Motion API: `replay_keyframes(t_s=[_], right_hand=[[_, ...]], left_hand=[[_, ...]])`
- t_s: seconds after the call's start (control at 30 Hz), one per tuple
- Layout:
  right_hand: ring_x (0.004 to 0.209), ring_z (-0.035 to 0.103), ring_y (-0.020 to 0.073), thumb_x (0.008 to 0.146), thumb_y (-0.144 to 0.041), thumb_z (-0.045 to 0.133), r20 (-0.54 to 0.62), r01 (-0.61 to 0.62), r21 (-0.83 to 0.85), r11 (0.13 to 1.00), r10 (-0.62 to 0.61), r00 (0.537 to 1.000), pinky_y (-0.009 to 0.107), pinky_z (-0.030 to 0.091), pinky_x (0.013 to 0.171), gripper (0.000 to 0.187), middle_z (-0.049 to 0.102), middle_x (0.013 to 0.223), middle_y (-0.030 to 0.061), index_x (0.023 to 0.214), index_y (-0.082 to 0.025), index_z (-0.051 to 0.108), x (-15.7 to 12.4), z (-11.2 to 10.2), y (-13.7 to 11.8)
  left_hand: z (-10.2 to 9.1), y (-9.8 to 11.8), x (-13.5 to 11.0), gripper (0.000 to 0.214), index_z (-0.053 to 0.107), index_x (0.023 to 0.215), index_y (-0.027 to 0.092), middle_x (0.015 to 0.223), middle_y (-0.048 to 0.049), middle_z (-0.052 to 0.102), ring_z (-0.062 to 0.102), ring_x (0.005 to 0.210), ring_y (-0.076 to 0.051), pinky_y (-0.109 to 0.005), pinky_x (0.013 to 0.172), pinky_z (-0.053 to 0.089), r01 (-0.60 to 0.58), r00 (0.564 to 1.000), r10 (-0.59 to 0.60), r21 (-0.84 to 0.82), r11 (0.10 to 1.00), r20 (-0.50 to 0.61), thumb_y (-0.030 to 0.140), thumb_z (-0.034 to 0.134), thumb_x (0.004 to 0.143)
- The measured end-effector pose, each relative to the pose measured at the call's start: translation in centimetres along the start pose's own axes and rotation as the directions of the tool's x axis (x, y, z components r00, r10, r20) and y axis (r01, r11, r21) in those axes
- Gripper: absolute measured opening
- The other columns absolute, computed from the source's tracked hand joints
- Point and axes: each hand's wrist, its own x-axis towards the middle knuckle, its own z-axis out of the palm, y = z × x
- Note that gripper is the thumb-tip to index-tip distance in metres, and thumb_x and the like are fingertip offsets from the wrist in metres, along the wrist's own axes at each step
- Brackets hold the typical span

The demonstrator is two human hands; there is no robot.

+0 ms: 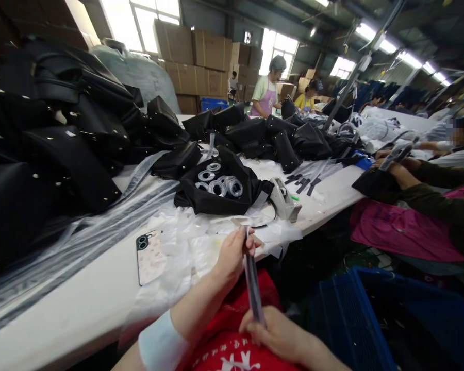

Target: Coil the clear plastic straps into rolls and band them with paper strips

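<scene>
My left hand [232,255] pinches the upper end of a long thin grey strip [252,281] just in front of the table edge. My right hand [278,335] is closed round the strip's lower end, above my red apron [232,345]. The strip runs nearly upright between the two hands. Crumpled clear plastic bags [185,242] lie on the white table [73,304] beside my left hand. A phone [149,256] lies face down to their left.
A black cloth holds several tape rolls [220,183], with a tape dispenser [284,198] to its right. Black bags [54,134] are heaped at left and along the back. A blue crate [355,314] stands at lower right. A person's arms [421,185] work at right; two others stand far back.
</scene>
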Motion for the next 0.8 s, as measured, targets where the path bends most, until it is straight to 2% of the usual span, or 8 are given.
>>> replay_keyframes(t_s=[0.1,0.23,0.37,0.47,0.53,0.63,0.7,0.8], right_hand=[[0.044,0.044,0.0089,0.093,-0.055,0.044,0.051,0.031,0.213,0.977,-0.043,0.998,0.019,0.033,0.042,0.049,0.055,0.053,0.0002,0.089,-0.015,0.073,-1.6,-0.5,-1.3],[0.032,0.036,0.0078,0.089,-0.059,0.049,-0.447,0.070,0.236,0.969,0.045,0.893,0.021,0.028,0.037,0.051,0.047,0.040,-0.0019,0.065,-0.016,0.062,-2.9,-7.3,-1.9],[0.064,0.062,0.0174,0.077,-0.047,0.070,-0.655,-0.117,-0.086,0.989,0.033,0.755,0.027,0.050,0.060,0.032,0.067,0.075,0.0054,0.085,-0.017,0.065,-2.3,-12.2,-1.0],[0.104,0.060,0.0248,0.075,-0.041,0.073,-0.467,0.007,-0.184,0.983,-0.094,0.880,0.037,0.047,0.092,0.055,0.064,0.116,0.0115,0.122,-0.018,0.057,-0.8,-9.7,-0.1],[0.096,0.062,0.0241,0.084,-0.045,0.062,-0.320,0.053,-0.102,0.993,-0.084,0.944,0.037,0.049,0.088,0.039,0.067,0.105,0.0102,0.112,-0.018,0.063,0.3,-5.6,0.3],[0.069,0.059,0.0175,0.093,-0.052,0.047,-0.117,0.012,0.036,0.999,-0.008,0.993,0.029,0.049,0.067,0.043,0.066,0.075,0.0049,0.079,-0.017,0.069,0.8,0.3,0.3],[0.055,0.053,0.0121,0.091,-0.054,0.048,0.074,-0.019,0.141,0.990,0.008,0.997,0.023,0.044,0.054,0.046,0.061,0.064,0.0021,0.078,-0.016,0.070,-0.1,1.6,-0.2],[0.035,0.034,0.0065,0.088,-0.063,0.046,0.004,-0.009,0.323,0.946,0.008,1.000,0.020,0.030,0.038,0.056,0.046,0.045,-0.0031,0.074,-0.014,0.068,-2.3,-2.1,-0.9]], left_hand=[[-1.2,-2.2,0.2,0.018,0.059,0.073,0.020,0.068,-0.0012,0.050,0.049,0.069,-0.018,-0.032,0.087,0.039,-0.218,0.974,0.223,0.392,0.894,0.033,0.032,0.058,0.087],[-1.9,-4.3,-2.2,0.022,0.056,0.068,0.021,0.069,-0.0028,0.051,0.045,0.066,-0.019,-0.031,0.073,0.037,-0.349,0.929,0.137,0.692,0.632,0.344,0.035,0.058,0.085],[0.0,-4.3,-4.7,0.048,0.046,0.057,0.020,0.049,0.0031,0.040,0.033,0.045,-0.011,-0.026,0.051,0.030,-0.081,0.916,-0.171,0.584,0.808,0.363,0.055,0.042,0.091],[2.1,-3.1,-5.3,0.057,0.051,0.065,0.019,0.038,0.0072,0.033,0.031,0.034,-0.010,-0.025,0.045,0.032,0.270,0.858,-0.357,0.267,0.925,0.370,0.067,0.032,0.088],[2.9,-2.0,-4.9,0.057,0.056,0.075,0.017,0.040,0.0075,0.037,0.037,0.034,-0.010,-0.027,0.050,0.040,0.298,0.888,-0.313,0.097,0.950,0.338,0.068,0.035,0.088],[2.2,-0.7,-3.4,0.049,0.059,0.093,0.016,0.057,0.0028,0.052,0.051,0.050,-0.013,-0.032,0.070,0.048,-0.042,0.999,0.040,0.064,0.997,0.030,0.061,0.041,0.089],[0.5,-0.6,-2.5,0.040,0.061,0.095,0.018,0.074,-0.0032,0.059,0.058,0.072,-0.019,-0.035,0.087,0.044,-0.287,0.944,0.319,0.271,0.919,-0.084,0.056,0.051,0.086],[-1.8,-1.9,-2.3,0.028,0.065,0.076,0.020,0.077,-0.0083,0.060,0.055,0.084,-0.026,-0.037,0.090,0.040,-0.365,0.928,0.341,0.559,0.744,0.153,0.047,0.069,0.073]])
